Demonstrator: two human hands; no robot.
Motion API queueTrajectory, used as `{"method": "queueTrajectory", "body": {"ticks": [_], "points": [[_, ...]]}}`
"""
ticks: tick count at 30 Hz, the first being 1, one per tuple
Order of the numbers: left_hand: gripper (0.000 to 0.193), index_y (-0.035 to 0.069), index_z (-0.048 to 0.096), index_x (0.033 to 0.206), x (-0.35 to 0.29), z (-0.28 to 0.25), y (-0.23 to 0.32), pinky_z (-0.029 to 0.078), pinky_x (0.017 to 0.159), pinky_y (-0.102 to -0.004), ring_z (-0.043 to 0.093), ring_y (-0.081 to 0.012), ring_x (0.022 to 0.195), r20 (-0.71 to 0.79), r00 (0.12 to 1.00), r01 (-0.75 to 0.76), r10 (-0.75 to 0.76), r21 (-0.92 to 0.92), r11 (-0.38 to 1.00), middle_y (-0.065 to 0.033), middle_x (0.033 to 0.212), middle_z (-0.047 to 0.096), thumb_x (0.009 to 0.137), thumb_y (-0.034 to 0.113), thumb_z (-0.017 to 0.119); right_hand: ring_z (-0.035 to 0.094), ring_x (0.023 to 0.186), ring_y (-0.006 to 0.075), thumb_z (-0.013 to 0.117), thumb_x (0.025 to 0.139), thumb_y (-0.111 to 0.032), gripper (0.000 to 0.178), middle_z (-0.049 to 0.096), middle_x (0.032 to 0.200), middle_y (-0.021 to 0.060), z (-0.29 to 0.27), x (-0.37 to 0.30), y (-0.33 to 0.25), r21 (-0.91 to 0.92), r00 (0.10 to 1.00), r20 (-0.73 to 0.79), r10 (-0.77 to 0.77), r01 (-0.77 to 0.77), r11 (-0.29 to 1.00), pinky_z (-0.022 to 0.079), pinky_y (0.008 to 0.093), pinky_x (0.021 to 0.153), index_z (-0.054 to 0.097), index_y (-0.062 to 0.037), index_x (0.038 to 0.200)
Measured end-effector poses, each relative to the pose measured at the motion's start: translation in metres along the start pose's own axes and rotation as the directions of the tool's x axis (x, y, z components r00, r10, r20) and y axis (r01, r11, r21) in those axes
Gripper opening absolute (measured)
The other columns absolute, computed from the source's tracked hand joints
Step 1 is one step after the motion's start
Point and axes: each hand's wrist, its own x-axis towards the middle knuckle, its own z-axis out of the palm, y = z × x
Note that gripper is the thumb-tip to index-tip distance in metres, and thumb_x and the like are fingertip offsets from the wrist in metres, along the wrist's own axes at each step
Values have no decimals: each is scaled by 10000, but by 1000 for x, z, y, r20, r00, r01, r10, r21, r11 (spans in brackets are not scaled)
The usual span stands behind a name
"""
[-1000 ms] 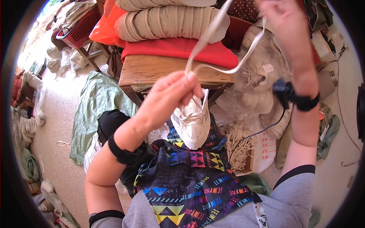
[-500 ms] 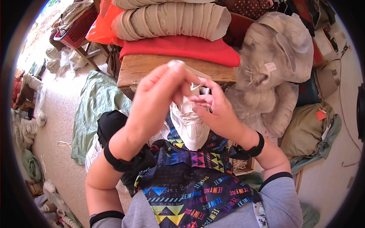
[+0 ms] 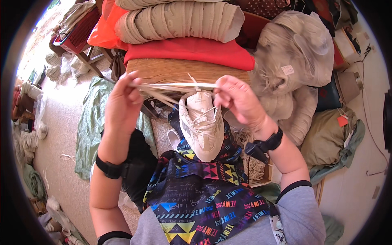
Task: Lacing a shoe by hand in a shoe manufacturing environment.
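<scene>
Lacing of a sneaker by two bare hands, seen from above. The left hand [image 3: 122, 100] pinches a flat, off-white shoelace [image 3: 175, 86] between thumb and fingers; the right hand [image 3: 241, 100] grips the same lace, its fingers curled inward, so that the woven band spans the gap between the fingertips nearly straight. A second strand slants from the left fingers down to the collar of the white sneaker [image 3: 203, 136], which lies between and below the two sets of fingers, just beside the right, its toe toward the wearer. The upper combines perforated mesh with smooth overlays; the rounded toe cap is plain, and crossed laces cover the instep. Nearer the wearer than the fingers spreads a black apron [image 3: 204, 196] printed with bright triangles. Just beyond the fingertips is a grained wooden tabletop [image 3: 163, 67]; farther beyond lie a folded red cloth [image 3: 188, 54] and a ribbed roll of nested beige pieces [image 3: 179, 22]. Past the right fingers bulges a wrinkled, translucent plastic bag [image 3: 290, 49]; below them, a tangle of pale cords [image 3: 256, 165] fills a box. Compared with half a second earlier, the hands, then close together over the shoe's opening, are now well apart, the lace is stretched out, and the tongue and collar are exposed.
</scene>
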Motion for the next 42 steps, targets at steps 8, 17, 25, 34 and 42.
{"method": "queueTrajectory", "body": {"ticks": [8, 17, 25, 34, 42], "points": [[299, 17, 496, 1282, -6, -124, 49, 314, 504, -208, 380, -52, 535, -341, 920, 55, -191, -371, 927, 23, 709, 487, 985, 53, 480, 299, 467, 22, 586, 958, -123, 115, 322, 573, -104, -60, -26, -16, 164, 941, -201, 272, -242, 956, 326, 204, 499, 590, -36, 1032], [385, 28, 434, 1378, -29, -165, 89, 262, 445, -227, 308, -45, 457, -233, 964, 45, -129, -335, 941, 57, 625, 421, 1066, 230, 332, 298, 451, 33, 603, 941, -103, 154, 352, 566, -91, -82, -30, -47, 227, 934, -282, 221, -159, 961, 331, 216, 486, 605, -24, 1073], [364, -117, 456, 1276, -11, -372, 165, 529, 928, -353, 615, -287, 1042, -233, 968, -181, 90, -404, 897, -239, 1173, 598, 925, -54, 527, 379, 429, 53, 591, 926, -61, 82, 440, 582, -57, -231, -88, -130, 356, 773, -625, 110, 157, 921, 339, 188, 438, 590, -10, 991], [354, -127, 435, 1286, 7, -224, 108, 467, 1033, -354, 588, -290, 1147, -227, 810, -381, 541, 497, 780, -265, 1234, 565, 989, 62, 462, 372, 469, 70, 392, 1021, -449, 504, 423, 617, -26, -322, -191, -146, 3, 471, -875, -113, 238, 971, 319, 198, 412, 543, 24, 1111], [194, 11, 629, 1099, -28, -17, -69, 530, 784, -269, 656, -135, 872, 194, 981, -145, 14, 680, 719, -78, 1036, 675, 994, 145, 536, 446, 592, 16, 536, 995, -233, 212, 569, 744, -56, -88, -58, 12, -450, 924, -361, 123, -289, 845, 380, 167, 531, 649, -59, 1035]]}}
